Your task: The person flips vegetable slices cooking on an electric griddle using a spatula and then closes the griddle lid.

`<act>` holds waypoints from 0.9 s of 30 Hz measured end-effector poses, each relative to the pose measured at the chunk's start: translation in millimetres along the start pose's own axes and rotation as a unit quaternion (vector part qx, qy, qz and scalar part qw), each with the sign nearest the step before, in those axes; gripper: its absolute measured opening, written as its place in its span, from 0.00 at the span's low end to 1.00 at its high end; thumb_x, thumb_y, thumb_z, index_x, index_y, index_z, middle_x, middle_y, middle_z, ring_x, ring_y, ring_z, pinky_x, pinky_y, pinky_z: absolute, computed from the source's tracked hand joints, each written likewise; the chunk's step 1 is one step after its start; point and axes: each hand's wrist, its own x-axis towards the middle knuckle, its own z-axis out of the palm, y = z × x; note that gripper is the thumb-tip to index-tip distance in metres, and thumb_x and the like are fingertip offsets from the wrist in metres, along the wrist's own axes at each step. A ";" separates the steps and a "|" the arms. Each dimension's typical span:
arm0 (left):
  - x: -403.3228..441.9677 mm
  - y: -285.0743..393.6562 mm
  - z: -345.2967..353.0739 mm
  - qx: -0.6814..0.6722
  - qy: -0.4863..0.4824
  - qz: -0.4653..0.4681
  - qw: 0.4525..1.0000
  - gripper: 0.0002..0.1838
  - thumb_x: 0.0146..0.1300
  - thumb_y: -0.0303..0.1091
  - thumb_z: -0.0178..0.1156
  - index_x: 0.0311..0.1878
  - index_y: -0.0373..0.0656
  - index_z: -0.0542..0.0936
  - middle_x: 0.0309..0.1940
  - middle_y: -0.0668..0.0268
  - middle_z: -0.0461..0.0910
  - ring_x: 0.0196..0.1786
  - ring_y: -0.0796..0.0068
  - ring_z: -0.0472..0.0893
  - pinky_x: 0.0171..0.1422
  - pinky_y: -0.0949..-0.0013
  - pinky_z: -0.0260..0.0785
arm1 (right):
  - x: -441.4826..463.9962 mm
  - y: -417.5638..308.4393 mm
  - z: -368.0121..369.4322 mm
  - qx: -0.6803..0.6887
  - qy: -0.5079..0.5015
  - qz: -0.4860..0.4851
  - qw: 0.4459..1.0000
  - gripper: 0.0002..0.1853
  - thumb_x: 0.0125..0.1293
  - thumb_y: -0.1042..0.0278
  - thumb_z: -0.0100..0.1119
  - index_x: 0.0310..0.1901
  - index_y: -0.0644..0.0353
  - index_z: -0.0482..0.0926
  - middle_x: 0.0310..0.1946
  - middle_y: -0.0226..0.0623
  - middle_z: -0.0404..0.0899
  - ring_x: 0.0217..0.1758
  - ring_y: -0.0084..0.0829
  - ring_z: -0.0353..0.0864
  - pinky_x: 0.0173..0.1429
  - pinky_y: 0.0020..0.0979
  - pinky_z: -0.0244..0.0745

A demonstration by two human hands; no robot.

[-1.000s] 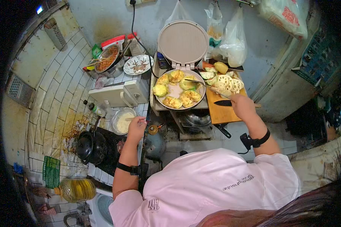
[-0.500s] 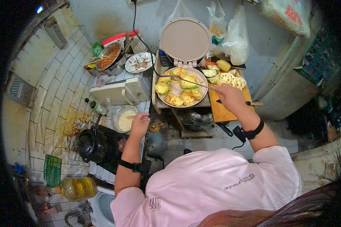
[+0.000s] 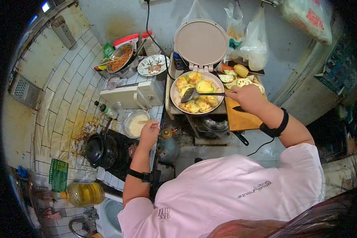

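My right hand (image 3: 244,97) is closed round the handle of a dark spatula (image 3: 190,95), whose blade lies over the left part of a round pan (image 3: 173,99). Several yellow battered pieces (image 3: 205,87) sit in the pan, around and right of the blade. The pan's ridged lid (image 3: 201,43) stands raised behind it. My left hand (image 3: 150,131) is closed on chopsticks (image 3: 143,121) that reach into a bowl of pale batter (image 3: 136,126).
Right of the pan is a cutting board (image 3: 238,119) with a knife (image 3: 238,108) and lotus root slices (image 3: 244,82). A black pot (image 3: 100,150) is on the stove at left. A white appliance (image 3: 125,97) carries a patterned plate (image 3: 152,65).
My right hand has shifted the spatula, and its blade now shows over the left of the pan. My left hand stays by the batter bowl. The whole view has shifted slightly.
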 end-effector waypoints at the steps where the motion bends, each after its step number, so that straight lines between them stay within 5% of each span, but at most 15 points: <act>1: 1.3 -0.6 -1.0 -0.007 0.003 -0.008 1.000 0.15 0.54 0.20 0.53 0.47 0.34 0.76 0.34 0.68 0.75 0.37 0.79 0.74 0.45 0.77 0.67 | -0.2 2.9 -3.2 -0.008 0.006 0.005 1.000 0.14 0.51 0.67 0.55 0.41 0.46 0.79 0.26 0.29 0.70 0.22 0.33 0.75 0.24 0.36 0.69; 13: 8.2 5.7 -10.5 0.044 0.019 -0.003 0.999 0.13 0.55 0.23 0.56 0.45 0.35 0.76 0.36 0.65 0.77 0.38 0.77 0.75 0.45 0.74 0.68 | -21.9 -4.1 2.4 0.057 0.038 0.121 0.990 0.14 0.56 0.68 0.51 0.43 0.43 0.80 0.23 0.32 0.70 0.24 0.35 0.75 0.27 0.37 0.69; 15: 7.4 4.4 -5.4 0.032 0.022 0.032 0.999 0.12 0.56 0.22 0.55 0.44 0.37 0.77 0.32 0.70 0.75 0.33 0.82 0.72 0.39 0.79 0.66 | -25.0 -5.3 6.3 0.089 -0.005 0.145 0.985 0.12 0.57 0.69 0.51 0.41 0.47 0.79 0.28 0.34 0.73 0.28 0.37 0.79 0.30 0.38 0.72; 22: 12.4 28.8 -1.9 0.045 0.009 -0.067 0.997 0.11 0.59 0.23 0.55 0.45 0.38 0.76 0.36 0.66 0.77 0.39 0.78 0.75 0.45 0.76 0.66 | -59.6 7.2 14.9 0.130 0.038 0.230 0.964 0.15 0.57 0.69 0.51 0.44 0.41 0.79 0.29 0.33 0.73 0.31 0.36 0.78 0.32 0.38 0.72; 27: 17.8 19.4 -3.0 0.078 0.006 -0.047 0.996 0.10 0.60 0.24 0.55 0.46 0.38 0.76 0.37 0.66 0.77 0.39 0.78 0.75 0.44 0.75 0.67 | -113.1 15.0 47.3 0.182 0.088 0.301 0.932 0.15 0.56 0.71 0.55 0.45 0.44 0.80 0.26 0.34 0.70 0.31 0.38 0.76 0.33 0.37 0.70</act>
